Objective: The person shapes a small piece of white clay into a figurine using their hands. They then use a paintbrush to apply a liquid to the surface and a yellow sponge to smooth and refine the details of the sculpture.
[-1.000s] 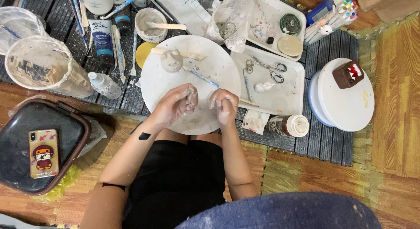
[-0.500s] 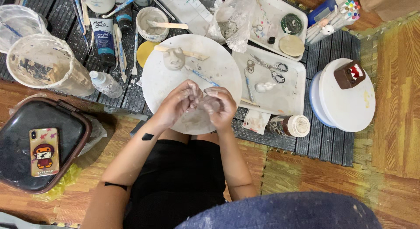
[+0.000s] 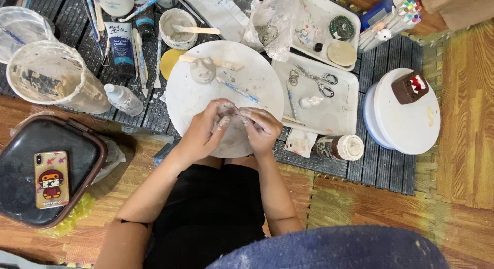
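Observation:
My left hand (image 3: 201,131) and my right hand (image 3: 263,129) meet over the near part of a round white work board (image 3: 206,96). Both pinch a small grey piece of clay (image 3: 232,112) between their clay-smeared fingers. Farther back on the board sits a small grey clay figure head (image 3: 203,70) next to a wooden stick (image 3: 226,64). A thin blue-handled tool (image 3: 239,93) lies across the board just beyond my fingers.
A white tray (image 3: 337,117) with scissors (image 3: 315,78) and a small white figure lies to the right. A round white turntable (image 3: 411,122) carries a brown block figure (image 3: 409,87). Left are plastic tubs (image 3: 49,76), paint tubes, brushes, and a phone (image 3: 51,178) on a dark lidded box.
My two hands, apart a second ago, have come together over the board and now hold the clay piece between them.

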